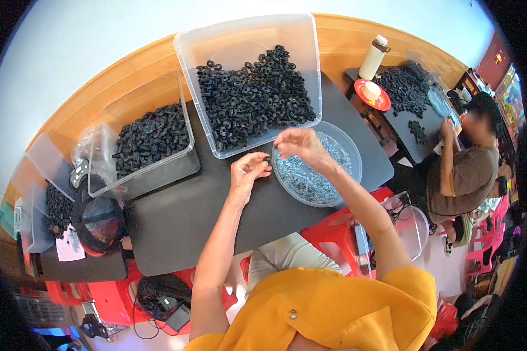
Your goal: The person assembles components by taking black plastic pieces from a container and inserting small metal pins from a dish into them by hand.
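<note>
My left hand (pixel 249 173) is closed in a pinch, with a small black ring-shaped part (pixel 267 159) at its fingertips, just above the table. Close to it on the right, my right hand (pixel 300 146) hovers over the rim of a round clear tub (pixel 357 175). Its fingers are curled together, and anything between them is too small to make out. Many small clear, bluish pieces (pixel 310 178) fill the tub. Beyond my hands, a large clear bin (pixel 187 64) holds a heap of black ring-shaped parts (pixel 255 96).
Left of the bin, another clear bin (pixel 152 186) holds black parts. A black cap (pixel 99 219) sits farther left. The dark table (pixel 187 234) has red stools (pixel 334 231) beside it. At right, a co-worker (pixel 465 158) handles black parts near a cream bottle (pixel 373 58) and red plate (pixel 380 102).
</note>
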The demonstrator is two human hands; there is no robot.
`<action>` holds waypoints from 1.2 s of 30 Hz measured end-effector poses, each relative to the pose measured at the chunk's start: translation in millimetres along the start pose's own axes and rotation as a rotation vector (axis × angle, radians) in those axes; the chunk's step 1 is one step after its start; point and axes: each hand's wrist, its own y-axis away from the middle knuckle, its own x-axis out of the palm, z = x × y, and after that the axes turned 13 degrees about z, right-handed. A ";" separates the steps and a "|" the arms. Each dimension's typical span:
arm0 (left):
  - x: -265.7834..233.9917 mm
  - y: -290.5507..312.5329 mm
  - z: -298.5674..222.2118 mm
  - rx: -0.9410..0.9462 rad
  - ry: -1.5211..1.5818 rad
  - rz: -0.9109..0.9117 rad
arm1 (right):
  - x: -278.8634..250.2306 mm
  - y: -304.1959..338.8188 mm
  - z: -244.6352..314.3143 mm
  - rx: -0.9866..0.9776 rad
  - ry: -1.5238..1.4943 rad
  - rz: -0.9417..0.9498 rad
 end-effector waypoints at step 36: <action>15.3 6.8 3.3 0.038 -0.285 -0.092 | 41.9 9.8 -7.1 -0.015 0.900 -0.205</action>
